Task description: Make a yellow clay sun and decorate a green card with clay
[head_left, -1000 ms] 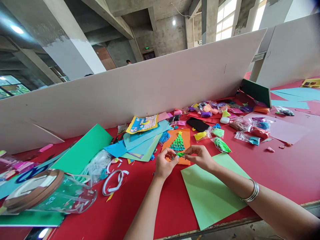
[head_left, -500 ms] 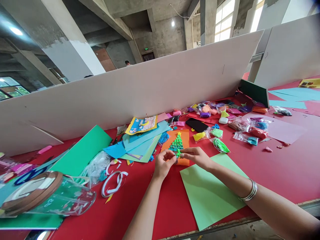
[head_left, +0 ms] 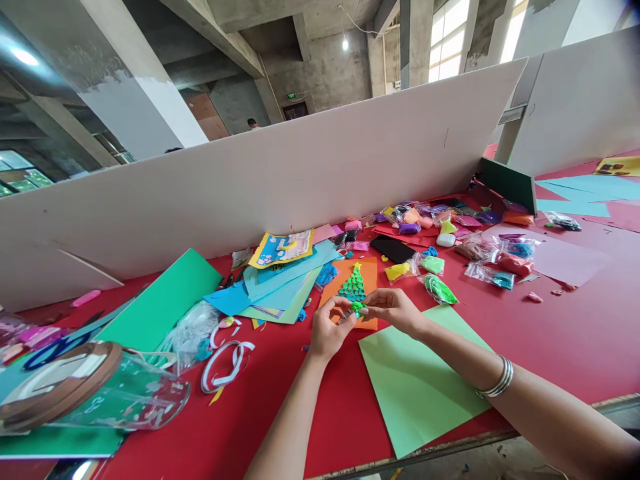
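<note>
Between the fingertips of my left hand (head_left: 331,328) and my right hand (head_left: 397,312) is a small piece of bright green clay (head_left: 358,307), pinched from both sides. Just behind it lies an orange card (head_left: 370,275) bearing a tree made of green and teal clay pieces (head_left: 353,287) with a yellow star on top. My hands cover the card's lower part. Silver bangles circle my right wrist. Under my right forearm, a light green sheet (head_left: 425,380) rests on the red table (head_left: 280,400).
A clear jar with a brown lid (head_left: 135,393) lies at the left beside a green board (head_left: 165,300). Coloured papers (head_left: 295,273) are piled left of the card. Bagged clay (head_left: 440,291) and a black phone-like object (head_left: 393,250) lie behind and right. A white partition (head_left: 300,180) stands behind.
The green clay between my fingers has changed shape, from upright and narrow to rounder and wider. My hands stay close together, with a slight shift of the fingers. The view has moved slightly.
</note>
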The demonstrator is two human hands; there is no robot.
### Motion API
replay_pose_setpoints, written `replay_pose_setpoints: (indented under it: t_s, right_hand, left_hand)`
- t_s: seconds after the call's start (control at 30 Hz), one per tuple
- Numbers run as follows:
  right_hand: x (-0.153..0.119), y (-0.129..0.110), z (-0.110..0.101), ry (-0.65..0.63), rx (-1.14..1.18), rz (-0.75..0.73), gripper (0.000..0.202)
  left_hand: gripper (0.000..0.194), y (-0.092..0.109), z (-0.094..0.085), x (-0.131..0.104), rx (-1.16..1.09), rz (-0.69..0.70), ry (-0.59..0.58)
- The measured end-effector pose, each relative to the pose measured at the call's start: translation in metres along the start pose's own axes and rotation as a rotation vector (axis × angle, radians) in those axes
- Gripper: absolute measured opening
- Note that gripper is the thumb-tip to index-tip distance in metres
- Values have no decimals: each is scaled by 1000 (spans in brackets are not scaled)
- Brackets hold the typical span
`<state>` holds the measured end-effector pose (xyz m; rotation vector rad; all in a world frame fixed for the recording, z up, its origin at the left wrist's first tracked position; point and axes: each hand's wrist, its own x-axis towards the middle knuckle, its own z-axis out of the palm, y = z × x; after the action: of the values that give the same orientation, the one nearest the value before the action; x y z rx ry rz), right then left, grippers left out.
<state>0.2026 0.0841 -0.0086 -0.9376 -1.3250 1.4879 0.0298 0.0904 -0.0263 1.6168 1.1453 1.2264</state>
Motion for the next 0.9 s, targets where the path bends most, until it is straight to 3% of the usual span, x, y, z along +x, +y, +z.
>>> replay_pose_setpoints:
  t_s: [0.2,0.33,0.53,0.63,0.8,0.9]
  right_hand:
    - [-1,-1,3,30,-35,-37,44]
    - [-3,-2,4,73,25,-61,42]
    - [-2,1,1,-29,-102,39,32]
    - [-1,1,0,41,-143,54,33]
    - [-2,-2,0,60,-59,43,39]
    - [-2,2,1,30,-57,4,46]
  left_hand:
    - [18,5,3,2,13,51,108]
    - [19,-1,-1,7,-27,-3,189]
    - [21,-6,-8,11,-99,-79,269]
    - [20,-1,-8,8,-165,-80,189]
    - [20,-2,-1,3,-242,-138,-75]
    - [25,-4,1,3,-235,-133,-42]
